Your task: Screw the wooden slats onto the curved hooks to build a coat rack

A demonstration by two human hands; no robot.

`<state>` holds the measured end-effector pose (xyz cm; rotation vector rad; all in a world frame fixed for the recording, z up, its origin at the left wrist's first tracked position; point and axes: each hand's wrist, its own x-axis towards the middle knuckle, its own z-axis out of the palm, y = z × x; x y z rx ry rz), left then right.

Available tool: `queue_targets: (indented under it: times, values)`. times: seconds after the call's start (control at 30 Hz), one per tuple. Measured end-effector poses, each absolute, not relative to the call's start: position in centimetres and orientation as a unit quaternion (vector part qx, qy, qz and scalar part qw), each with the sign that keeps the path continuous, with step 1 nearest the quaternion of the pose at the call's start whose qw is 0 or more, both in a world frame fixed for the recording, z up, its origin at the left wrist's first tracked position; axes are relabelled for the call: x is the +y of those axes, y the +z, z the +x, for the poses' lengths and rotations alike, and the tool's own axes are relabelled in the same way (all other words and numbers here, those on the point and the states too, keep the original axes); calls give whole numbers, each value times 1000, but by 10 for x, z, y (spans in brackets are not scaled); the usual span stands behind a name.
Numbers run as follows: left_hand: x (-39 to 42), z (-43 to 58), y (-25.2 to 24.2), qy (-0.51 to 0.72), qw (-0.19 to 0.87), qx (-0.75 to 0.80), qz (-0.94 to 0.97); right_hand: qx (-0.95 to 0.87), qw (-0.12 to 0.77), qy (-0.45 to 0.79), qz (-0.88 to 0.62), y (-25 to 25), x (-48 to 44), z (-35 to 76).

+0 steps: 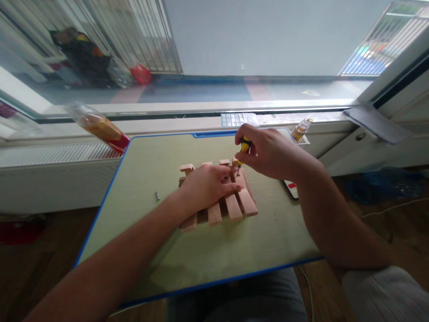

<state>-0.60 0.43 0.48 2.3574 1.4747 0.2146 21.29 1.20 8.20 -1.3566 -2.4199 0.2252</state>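
A small slatted wooden piece (pixel 214 214) lies on the table, its pale slats running side by side over darker wood. My left hand (pixel 208 185) grips it from above, with thumb and fingers at the right-end slats. In my right hand (pixel 264 150) is a yellow and black screwdriver (pixel 246 145), held upright with closed fingers. Its tip meets a screw (pixel 238 174) standing in the rightmost slat, between my left thumb and fingertips. A loose screw (pixel 157 195) lies on the table to the left.
The pale table (pixel 278 232) has a blue edge. A bottle with a red label (pixel 103 129) stands at its back left, a smaller bottle (pixel 302 129) at the back right. A flat dark-edged device (pixel 291 190) lies partly under my right arm. The window sill (pixel 187 121) runs behind.
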Motion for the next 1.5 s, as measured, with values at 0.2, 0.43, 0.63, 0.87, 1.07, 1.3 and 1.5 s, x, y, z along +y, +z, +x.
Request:
queue_targets:
  times: [0.2, 0.43, 0.63, 0.87, 1.07, 1.3, 1.5]
  values:
    - [6, -6, 3, 74, 163, 515, 838, -849, 175, 83, -492, 80, 15, 210]
    - [5, -6, 6, 67, 168, 521, 834, -857, 185, 153, -457, 82, 13, 212]
    - [5, -5, 8, 61, 160, 520, 837, -847, 191, 94, -487, 81, 15, 208]
    - [5, -5, 7, 63, 150, 517, 840, -850, 184, 84, -487, 83, 13, 211]
    - [6, -5, 5, 64, 169, 523, 833, -846, 180, 87, -494, 83, 12, 212]
    - [7, -7, 5, 65, 173, 515, 837, -846, 156, 103, -499, 85, 12, 212]
    - [7, -6, 4, 66, 173, 517, 836, -843, 161, 103, -504, 84, 13, 212]
